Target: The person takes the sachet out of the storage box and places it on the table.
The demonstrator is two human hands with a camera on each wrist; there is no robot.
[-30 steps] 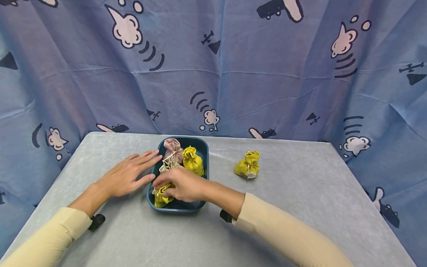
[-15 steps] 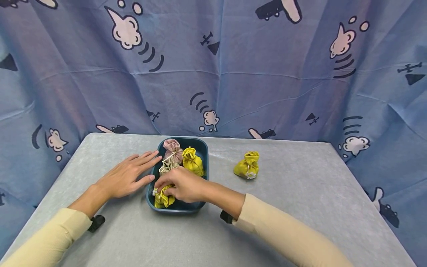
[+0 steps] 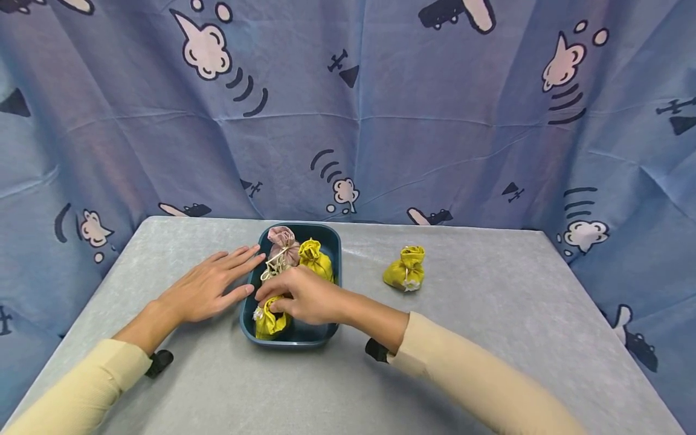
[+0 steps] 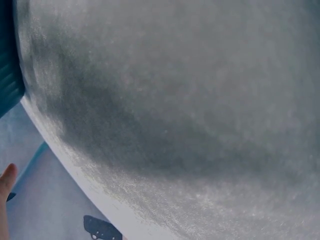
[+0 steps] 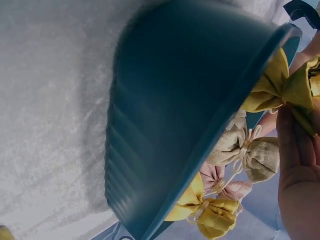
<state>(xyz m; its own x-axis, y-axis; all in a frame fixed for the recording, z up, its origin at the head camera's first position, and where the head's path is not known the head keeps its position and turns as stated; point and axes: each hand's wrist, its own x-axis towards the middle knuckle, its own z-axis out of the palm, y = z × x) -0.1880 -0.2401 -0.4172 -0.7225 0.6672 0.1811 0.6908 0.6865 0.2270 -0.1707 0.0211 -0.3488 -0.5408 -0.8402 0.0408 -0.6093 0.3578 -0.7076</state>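
My right hand (image 3: 307, 296) reaches into a dark teal bin (image 3: 290, 345) and pinches the gathered neck of a yellow drawstring pouch (image 3: 269, 326) in its near left corner. Fingers (image 5: 295, 135) at that pouch's neck also show in the right wrist view. My left hand (image 3: 209, 289) lies with straight fingers beside the bin, fingertips right at its left rim. Also in the bin are a pink pouch (image 3: 284, 243), a second yellow pouch (image 3: 314, 258) and a beige pouch (image 5: 235, 142), which the right hand partly hides in the head view.
Another yellow pouch (image 3: 403, 272) with a small white flower stands on the grey table (image 3: 478, 314), right of the bin. A blue printed curtain (image 3: 435, 121) hangs behind the table's far edge. The left wrist view shows mostly tabletop (image 4: 200, 100) and the bin's side (image 4: 9, 60).
My right hand and the pinched yellow pouch have shifted slightly to the right within the bin. The left hand stays at the rim, and the other pouches keep their places.
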